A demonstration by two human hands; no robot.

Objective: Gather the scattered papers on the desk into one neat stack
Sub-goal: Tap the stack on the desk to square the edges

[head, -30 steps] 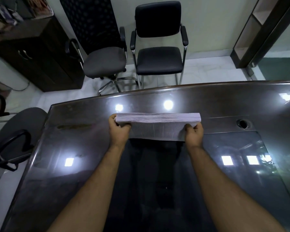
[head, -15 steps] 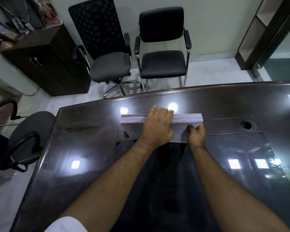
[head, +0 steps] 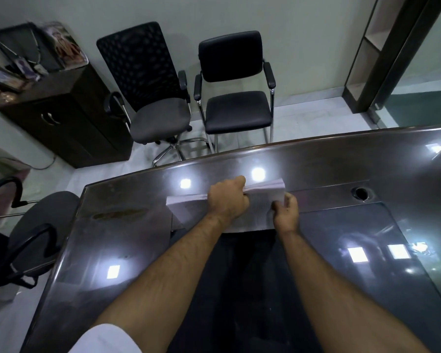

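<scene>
A thick stack of white papers [head: 261,207] stands tilted on its long edge on the dark glossy desk [head: 127,240], a little beyond the middle. My left hand [head: 227,201] reaches over the stack's top edge near its middle, fingers curled round the sheets. My right hand [head: 285,212] holds the stack's right end, with thumb and fingers pinching the near face. The stack's left end [head: 186,203] sticks out past my left hand. The lower middle of the stack is hidden behind my hands.
A round cable hole [head: 361,192] sits in the desk to the right of the papers. Two black chairs [head: 236,108] stand beyond the far edge, another chair [head: 33,233] at the left side. A dark cabinet [head: 61,115] is far left.
My left hand moved from the stack's left end to its top middle and curled over the edge. The stack has tipped and shifted, its left end now lower. My view moved back.
</scene>
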